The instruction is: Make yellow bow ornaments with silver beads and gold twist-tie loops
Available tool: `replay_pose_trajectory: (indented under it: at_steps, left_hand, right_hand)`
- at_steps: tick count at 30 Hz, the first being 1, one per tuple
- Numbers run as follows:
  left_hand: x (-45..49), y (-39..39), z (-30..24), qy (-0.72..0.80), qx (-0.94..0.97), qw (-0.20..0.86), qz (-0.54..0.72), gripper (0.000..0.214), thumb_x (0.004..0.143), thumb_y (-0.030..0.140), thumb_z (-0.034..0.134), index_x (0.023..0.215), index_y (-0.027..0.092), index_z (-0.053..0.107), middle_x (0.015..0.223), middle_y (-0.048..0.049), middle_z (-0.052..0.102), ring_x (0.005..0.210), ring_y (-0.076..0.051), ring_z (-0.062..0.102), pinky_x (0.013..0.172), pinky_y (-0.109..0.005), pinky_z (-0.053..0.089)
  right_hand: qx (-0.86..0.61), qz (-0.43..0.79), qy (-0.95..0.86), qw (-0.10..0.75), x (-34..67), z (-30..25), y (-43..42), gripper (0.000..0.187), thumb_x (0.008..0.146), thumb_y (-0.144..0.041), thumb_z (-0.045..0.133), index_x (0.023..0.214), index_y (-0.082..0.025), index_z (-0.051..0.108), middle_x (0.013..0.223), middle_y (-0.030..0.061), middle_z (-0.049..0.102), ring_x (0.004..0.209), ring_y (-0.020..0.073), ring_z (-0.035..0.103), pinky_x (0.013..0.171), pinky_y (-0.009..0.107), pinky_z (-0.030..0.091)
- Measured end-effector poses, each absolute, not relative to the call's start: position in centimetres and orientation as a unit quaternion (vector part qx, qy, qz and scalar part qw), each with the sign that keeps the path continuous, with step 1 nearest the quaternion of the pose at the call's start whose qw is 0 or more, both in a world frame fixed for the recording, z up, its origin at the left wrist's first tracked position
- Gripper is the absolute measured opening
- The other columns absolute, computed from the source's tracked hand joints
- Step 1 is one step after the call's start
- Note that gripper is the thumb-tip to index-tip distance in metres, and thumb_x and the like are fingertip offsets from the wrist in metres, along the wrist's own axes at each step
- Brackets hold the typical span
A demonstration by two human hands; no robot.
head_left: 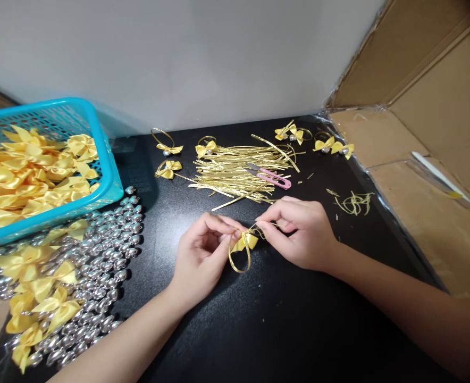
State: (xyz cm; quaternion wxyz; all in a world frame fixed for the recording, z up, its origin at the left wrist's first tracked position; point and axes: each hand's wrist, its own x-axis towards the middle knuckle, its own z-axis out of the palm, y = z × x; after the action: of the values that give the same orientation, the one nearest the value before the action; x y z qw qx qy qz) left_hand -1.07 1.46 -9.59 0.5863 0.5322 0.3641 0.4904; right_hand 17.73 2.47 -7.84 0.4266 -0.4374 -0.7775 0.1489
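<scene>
Near the middle of the black table, my left hand point(205, 250) pinches a yellow ribbon bow point(246, 242) between thumb and fingers. A loop of gold cord point(241, 270) hangs down from the pinch, in front of the bow. To its right, my right hand point(299, 231) is closed, thumb and forefinger gripping the thin loose end of the gold cord beside the bow. Whether a bead sits on this bow is hidden. Just beyond the hands lies a pile of gold cord lengths point(227, 173), with pink thread snips point(273, 177) resting on its right side.
A blue basket point(107, 165) of yellow bows stands at left. Silver beads point(107, 255) and loose bows point(57, 306) spread before it. Bows with cord loops point(169, 150) lie along the back. Cord scraps point(354, 203) lie at right, near cardboard point(402, 213).
</scene>
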Motion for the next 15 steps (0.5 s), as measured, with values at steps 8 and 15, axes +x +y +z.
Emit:
replay_pose_trajectory:
  at_steps: [8,15]
  left_hand:
    - [-0.8,1.6,-9.1,0.392,0.519,0.575,0.496,0.012,0.08,0.013,0.07,0.076,0.018,0.06,0.079,-0.0024,0.072,0.069,-0.012,0.068,0.062,-0.021,0.055]
    - [-0.8,1.6,-9.3,0.391,0.513,0.572,0.507,0.011,0.081,0.012,0.068,0.078,0.019,0.06,0.083,-0.0026,0.072,0.074,-0.012,0.068,0.065,-0.021,0.056]
  right_hand:
    - [-0.43,0.192,-0.774,0.423,18.0,-7.4,2.7,0.01,0.076,-0.01,0.061,0.067,-0.016,0.061,0.048,-0.0077,0.043,0.043,0.0048,0.037,0.046,0.02,0.034]
    - [-0.357,0.225,-0.808,0.41,18.5,-6.7,3.6,0.006,0.076,-0.014,0.063,0.072,-0.018,0.062,0.072,0.0011,0.06,0.071,0.0139,0.056,0.075,0.034,0.046]
